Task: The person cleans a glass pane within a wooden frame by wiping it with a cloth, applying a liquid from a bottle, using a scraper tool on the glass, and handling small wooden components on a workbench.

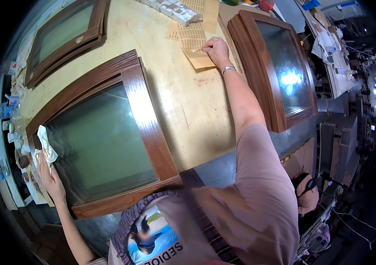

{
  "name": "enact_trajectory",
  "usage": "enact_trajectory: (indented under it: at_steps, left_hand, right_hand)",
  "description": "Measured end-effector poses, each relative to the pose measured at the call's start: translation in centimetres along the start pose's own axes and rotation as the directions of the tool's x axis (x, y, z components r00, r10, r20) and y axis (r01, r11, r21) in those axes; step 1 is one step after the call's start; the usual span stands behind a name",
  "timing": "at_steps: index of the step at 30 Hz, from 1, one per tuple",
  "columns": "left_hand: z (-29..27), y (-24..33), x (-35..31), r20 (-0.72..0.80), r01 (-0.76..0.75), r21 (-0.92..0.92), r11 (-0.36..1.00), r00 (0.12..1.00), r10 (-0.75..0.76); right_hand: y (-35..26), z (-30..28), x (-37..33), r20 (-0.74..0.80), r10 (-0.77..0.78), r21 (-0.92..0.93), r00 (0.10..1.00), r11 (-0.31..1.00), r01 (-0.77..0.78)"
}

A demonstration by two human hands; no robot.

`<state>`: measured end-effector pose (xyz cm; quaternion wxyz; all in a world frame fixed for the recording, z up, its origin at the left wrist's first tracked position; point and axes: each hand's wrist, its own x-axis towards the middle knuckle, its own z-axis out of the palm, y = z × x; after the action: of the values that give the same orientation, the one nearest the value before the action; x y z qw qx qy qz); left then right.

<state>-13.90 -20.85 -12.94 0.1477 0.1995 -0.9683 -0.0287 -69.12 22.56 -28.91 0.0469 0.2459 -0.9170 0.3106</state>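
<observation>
My left hand (50, 176) grips a crumpled white cloth (46, 145) at the left edge of a brown wooden window frame with frosted glass (148, 128). That frame lies flat on a pale wooden table (188, 101). My right hand (216, 49) reaches far across the table and pinches a small strip on a tan paper sheet (199, 59). A silver bracelet (227, 69) circles that wrist.
A second framed glass panel (281, 66) lies to the right, a third (64, 35) at the far left. More tan sheets (192, 31) and a wrapped pack (174, 9) sit at the table's far side. Bottles and jars (9, 128) crowd the left edge. Another person (307, 194) is lower right.
</observation>
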Motion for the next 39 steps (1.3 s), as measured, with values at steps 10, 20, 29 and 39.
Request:
enact_trajectory:
  at_steps: [10,20,29,39]
  left_hand:
    - [0.0,0.1,0.0,-0.003,-0.013,0.014,1.000,1.000,0.013]
    - [0.2,-0.3,-0.1,-0.001,-0.014,0.016,1.000,1.000,0.014]
    - [0.2,-0.2,0.0,-0.007,-0.017,-0.010,1.000,1.000,0.016]
    - [0.2,-0.2,0.0,-0.004,-0.010,-0.017,1.000,1.000,0.010]
  right_hand:
    - [-0.3,0.5,-2.1,-0.148,0.030,0.034,0.989,0.999,-0.025]
    - [-0.9,-1.0,-2.4,-0.009,0.090,0.053,0.996,0.995,-0.089]
    - [0.6,-0.1,-1.5,0.027,0.036,0.051,0.999,0.998,-0.038]
    - [0.4,-0.2,-2.0,-0.005,0.068,0.087,0.998,0.994,-0.067]
